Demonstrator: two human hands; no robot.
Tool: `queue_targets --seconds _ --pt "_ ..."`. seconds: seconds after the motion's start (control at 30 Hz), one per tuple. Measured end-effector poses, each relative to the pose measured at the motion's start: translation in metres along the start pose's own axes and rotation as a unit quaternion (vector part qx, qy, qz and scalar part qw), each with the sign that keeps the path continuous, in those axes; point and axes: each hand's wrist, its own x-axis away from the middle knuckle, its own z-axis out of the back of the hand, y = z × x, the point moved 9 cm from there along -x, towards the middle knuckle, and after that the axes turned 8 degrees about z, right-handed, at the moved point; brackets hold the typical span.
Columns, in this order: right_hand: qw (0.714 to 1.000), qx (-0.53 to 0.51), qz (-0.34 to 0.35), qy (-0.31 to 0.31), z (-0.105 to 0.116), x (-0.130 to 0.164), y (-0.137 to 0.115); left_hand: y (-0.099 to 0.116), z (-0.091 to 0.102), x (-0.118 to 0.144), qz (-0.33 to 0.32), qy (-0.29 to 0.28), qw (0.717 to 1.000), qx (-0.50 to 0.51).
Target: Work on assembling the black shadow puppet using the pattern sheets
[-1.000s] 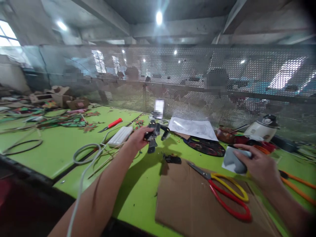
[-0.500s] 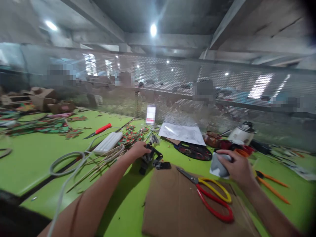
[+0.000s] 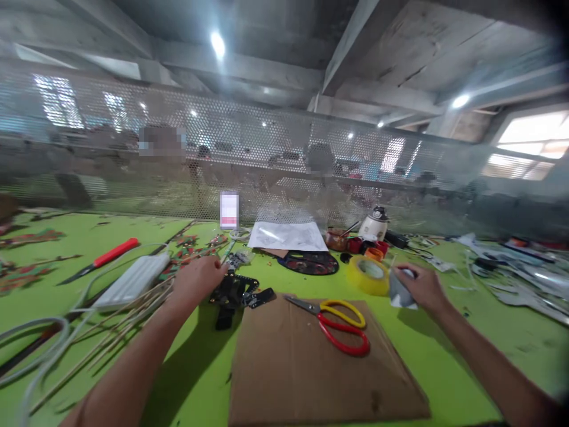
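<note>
Black plastic parts [image 3: 233,290] lay on the green table [image 3: 444,332], and I saw the left hand [image 3: 195,280] resting on them, fingers loosely curled. The right hand [image 3: 420,287] pinched a grey sheet [image 3: 400,295] just beside 1 yellow tape roll [image 3: 368,274]; scissors [image 3: 333,320] lay on cardboard [image 3: 311,367].

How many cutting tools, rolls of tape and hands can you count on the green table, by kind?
Scissors: 1
Knife, red handle: 1
Tape roll, yellow: 1
Hands: 2, the left hand on a black part, the right hand holding a grey piece
Total: 5
</note>
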Motion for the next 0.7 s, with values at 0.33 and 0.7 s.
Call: queue_targets --seconds 0.33,0.7 --pt "0.969 0.122 0.202 -0.078 -0.059 -0.013 -0.085 0.038 -0.034 0.016 -0.118 -0.026 0.971 -0.205" --pt "0.896 0.253 0.261 -0.255 -0.245 -0.074 -0.155 0.031 -0.036 0.008 -0.164 -0.022 0.98 -0.112"
